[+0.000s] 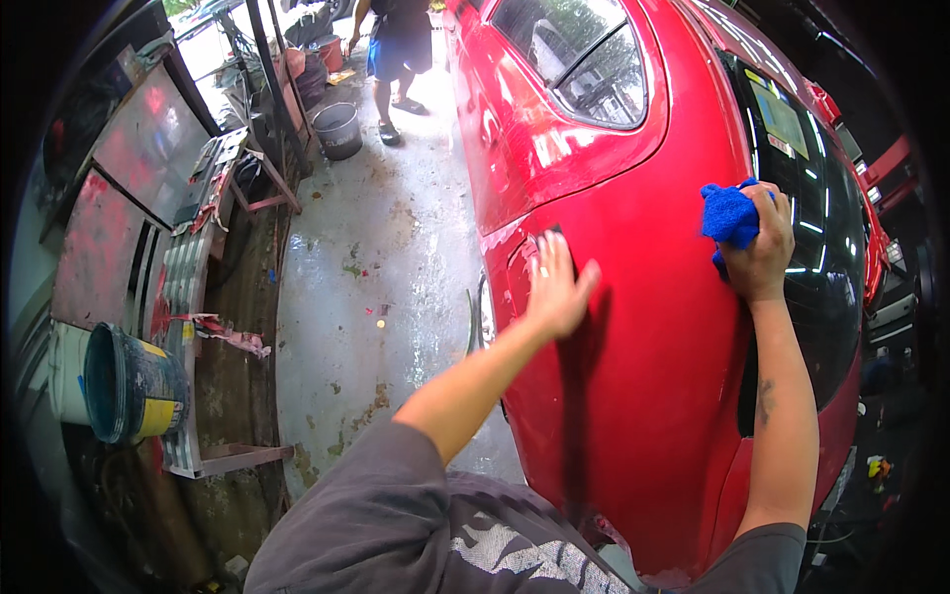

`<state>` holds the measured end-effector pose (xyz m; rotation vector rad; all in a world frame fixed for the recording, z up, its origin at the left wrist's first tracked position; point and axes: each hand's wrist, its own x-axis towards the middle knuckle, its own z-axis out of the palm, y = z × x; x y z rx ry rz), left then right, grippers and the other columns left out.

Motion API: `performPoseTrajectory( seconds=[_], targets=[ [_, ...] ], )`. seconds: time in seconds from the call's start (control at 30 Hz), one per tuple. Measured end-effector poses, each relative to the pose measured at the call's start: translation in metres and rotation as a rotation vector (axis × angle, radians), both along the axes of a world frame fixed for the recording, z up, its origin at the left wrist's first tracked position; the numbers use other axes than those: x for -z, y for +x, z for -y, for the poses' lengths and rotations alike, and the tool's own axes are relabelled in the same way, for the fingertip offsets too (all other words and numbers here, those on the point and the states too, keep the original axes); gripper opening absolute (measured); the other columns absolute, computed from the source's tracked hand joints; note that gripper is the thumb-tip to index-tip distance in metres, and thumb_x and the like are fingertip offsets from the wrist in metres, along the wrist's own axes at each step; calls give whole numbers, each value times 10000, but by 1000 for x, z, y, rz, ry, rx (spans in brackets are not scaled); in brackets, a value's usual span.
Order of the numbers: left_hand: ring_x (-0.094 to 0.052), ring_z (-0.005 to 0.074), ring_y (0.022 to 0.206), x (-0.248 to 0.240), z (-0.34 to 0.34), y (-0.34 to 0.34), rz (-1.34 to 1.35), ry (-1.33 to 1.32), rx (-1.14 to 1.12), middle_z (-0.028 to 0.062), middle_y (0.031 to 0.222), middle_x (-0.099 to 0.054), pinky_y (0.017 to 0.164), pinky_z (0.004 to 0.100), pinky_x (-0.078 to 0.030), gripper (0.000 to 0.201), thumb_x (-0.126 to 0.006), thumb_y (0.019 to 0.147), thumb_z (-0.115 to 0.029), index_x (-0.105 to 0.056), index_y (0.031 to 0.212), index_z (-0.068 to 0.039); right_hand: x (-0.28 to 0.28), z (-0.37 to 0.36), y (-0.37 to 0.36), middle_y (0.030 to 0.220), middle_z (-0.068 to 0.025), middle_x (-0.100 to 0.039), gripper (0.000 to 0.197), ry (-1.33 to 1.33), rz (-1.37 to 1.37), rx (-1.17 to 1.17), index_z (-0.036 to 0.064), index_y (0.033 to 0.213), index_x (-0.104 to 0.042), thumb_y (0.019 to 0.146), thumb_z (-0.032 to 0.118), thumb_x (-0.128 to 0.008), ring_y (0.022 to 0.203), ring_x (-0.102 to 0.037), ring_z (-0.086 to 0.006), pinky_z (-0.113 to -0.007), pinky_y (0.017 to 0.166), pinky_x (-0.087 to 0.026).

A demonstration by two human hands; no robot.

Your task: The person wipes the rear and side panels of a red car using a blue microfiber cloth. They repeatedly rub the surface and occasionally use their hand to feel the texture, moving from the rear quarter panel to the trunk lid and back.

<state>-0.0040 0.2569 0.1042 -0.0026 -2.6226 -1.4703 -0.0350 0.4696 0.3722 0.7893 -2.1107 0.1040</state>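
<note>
My left hand (557, 292) lies on the red rear side panel (641, 272) of a car, fingers together and stretched out, thumb apart. A small dark flat piece (547, 234) shows at its fingertips, pressed against the paint; its kind is mostly hidden. On the right, my right hand (768, 252) grips a bunched blue cloth (730, 215) beside the dark rear window (816, 287). Left of my left hand, a dull, scuffed patch (505, 236) marks the paint near the panel seam. A shadow falls down the panel below my left hand.
A bench (186, 287) with a hanging paint-stained rag (233, 335) stands on the left. A paint-smeared bucket (134, 384) is near it. Farther off are a grey bucket (337, 131) and another person (399, 49) in blue shorts. Grey stained floor (381, 247) runs alongside the car.
</note>
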Motion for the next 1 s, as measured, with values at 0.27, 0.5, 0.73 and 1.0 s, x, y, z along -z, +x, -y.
performPoseTrajectory(
  seconds=[0.27, 0.5, 0.73, 1.0],
  targets=[
    [-1, 405, 1681, -3, 22, -49, 51, 6, -22, 334, 1779, -36, 1357, 504, -42, 1028, -392, 1103, -655, -33, 1688, 110, 0, 4, 1, 1107, -130, -681, 417, -14, 18, -1, 101, 1081, -649, 725, 173, -854, 1037, -660, -386, -478, 901, -548],
    [21, 497, 1659, 10, -25, 102, -157, -95, 240, 407, 1744, 6, 1341, 581, -76, 1104, -553, 1055, -606, -27, 1667, 146, 8, -9, 2, 1117, -138, -687, 429, -29, 27, 28, 104, 1094, -651, 718, 161, -852, 1057, -663, -391, -480, 906, -555],
    [-28, 407, 1681, -27, 26, -74, -26, 98, -1, 320, 1782, -65, 1343, 564, -73, 931, -389, 1128, -583, -73, 1701, 80, -3, 8, -1, 1103, -127, -685, 450, -9, 3, -14, 112, 1105, -648, 714, 172, -863, 1028, -662, -383, -477, 893, -558],
    [43, 457, 1672, -13, -32, 95, -193, -177, 282, 347, 1775, 2, 1329, 618, -36, 1089, -563, 1048, -586, -23, 1688, 111, 1, -3, 6, 1093, -103, -691, 422, -33, 13, 34, 118, 1082, -663, 726, 206, -871, 1023, -675, -357, -461, 887, -564]
  ],
)
